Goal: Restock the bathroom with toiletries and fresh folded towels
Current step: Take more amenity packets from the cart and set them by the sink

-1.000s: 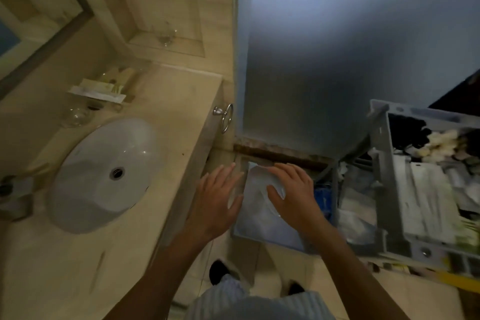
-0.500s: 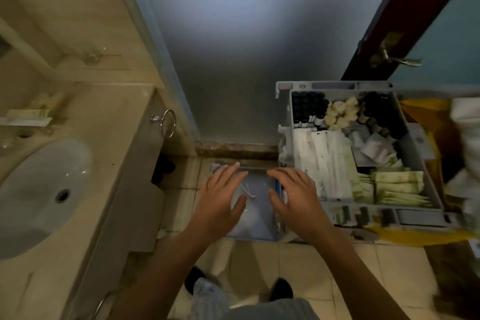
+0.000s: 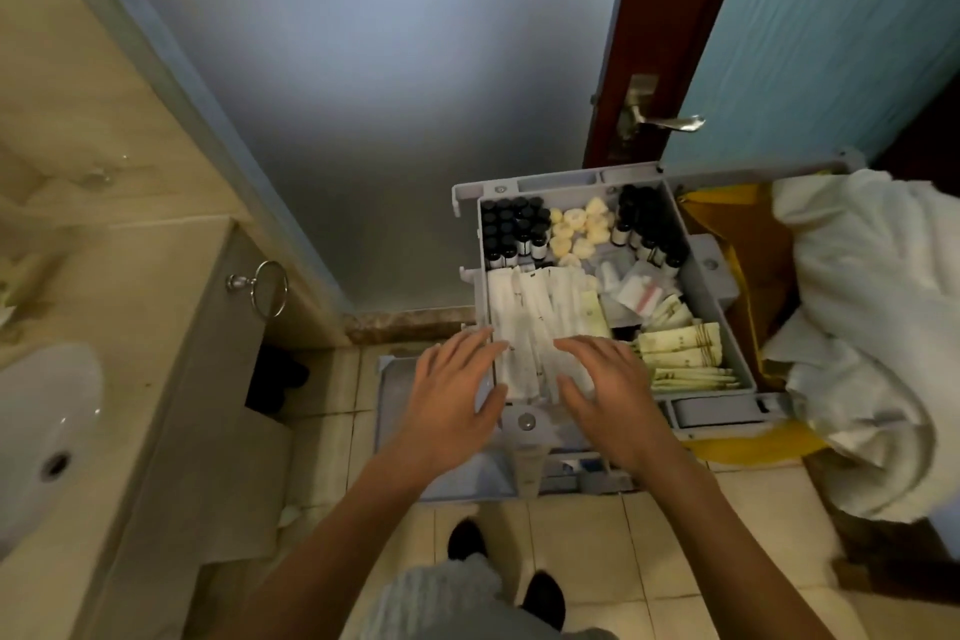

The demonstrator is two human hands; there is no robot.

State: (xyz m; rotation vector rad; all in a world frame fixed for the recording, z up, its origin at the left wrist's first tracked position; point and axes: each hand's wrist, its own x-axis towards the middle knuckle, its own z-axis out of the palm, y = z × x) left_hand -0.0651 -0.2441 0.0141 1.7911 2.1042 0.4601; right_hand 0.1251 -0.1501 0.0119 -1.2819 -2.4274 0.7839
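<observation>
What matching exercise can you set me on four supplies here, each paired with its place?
Things:
1 long white paper-wrapped packets
2 pale yellow round puffs
3 pale green flat paper sachets
4 crumpled white cloth towels

Places:
A right of the grey plastic tray
B tray's far middle
C tray's near left
D tray's near right

Pairs: 1-C, 2-B, 3-D, 4-A

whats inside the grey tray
The grey tray holds dark-capped bottles, yellowish round pieces, long white packets and pale green sachets. The left hand and right hand cover the packets' near ends.
</observation>
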